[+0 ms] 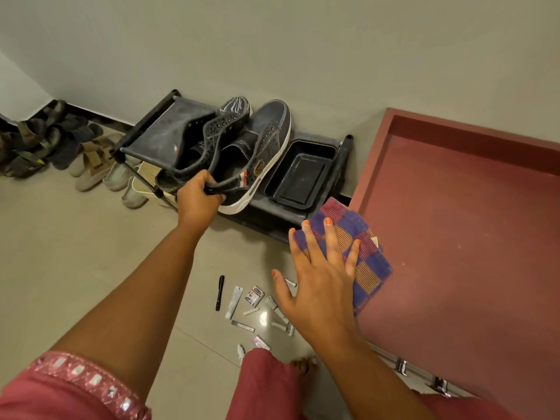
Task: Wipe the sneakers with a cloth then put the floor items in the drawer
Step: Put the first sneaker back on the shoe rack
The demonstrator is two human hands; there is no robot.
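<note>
Head view: floor items point(257, 307) partly behind right hand point(321, 280), blurry.

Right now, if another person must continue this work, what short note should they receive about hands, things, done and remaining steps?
Left hand grips both dark sneakers by their heels at the shoe rack.
Right hand lies open on the checked cloth, draped over the edge of the open red drawer.
Whether wiping is done cannot be told from the picture.
Left: the black pen and small packets lie on the floor; none is in the drawer yet.
</note>
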